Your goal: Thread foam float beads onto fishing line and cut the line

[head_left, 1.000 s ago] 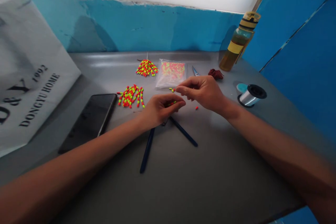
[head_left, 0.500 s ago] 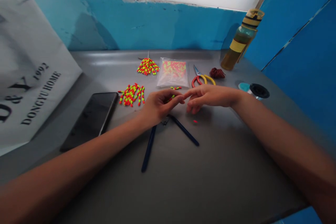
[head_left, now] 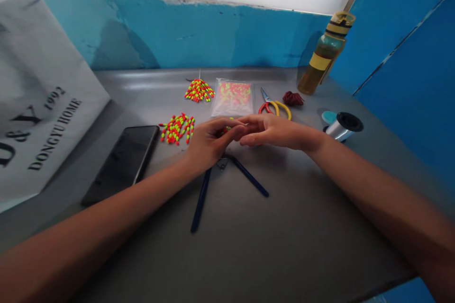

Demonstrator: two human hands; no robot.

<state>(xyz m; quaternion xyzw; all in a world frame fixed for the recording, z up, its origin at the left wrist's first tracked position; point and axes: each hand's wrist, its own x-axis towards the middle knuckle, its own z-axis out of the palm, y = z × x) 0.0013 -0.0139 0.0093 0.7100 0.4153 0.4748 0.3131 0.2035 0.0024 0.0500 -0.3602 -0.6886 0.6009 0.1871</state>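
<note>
**Hands meet over neon beads**

A few red-and-green neon beads [head_left: 227,129], partly hidden, sit pinched in the curled fingers of the left hand [head_left: 209,144], above the middle of the surface [head_left: 284,227]. The right hand [head_left: 273,131] touches the left's fingertips; whether it grips anything, I cannot tell. Toward the far edge lie a clear plastic bag [head_left: 232,98] of beads and red-and-yellow scissors [head_left: 280,109]. A blue-handled tool [head_left: 202,199] lies just below the left hand.
</note>
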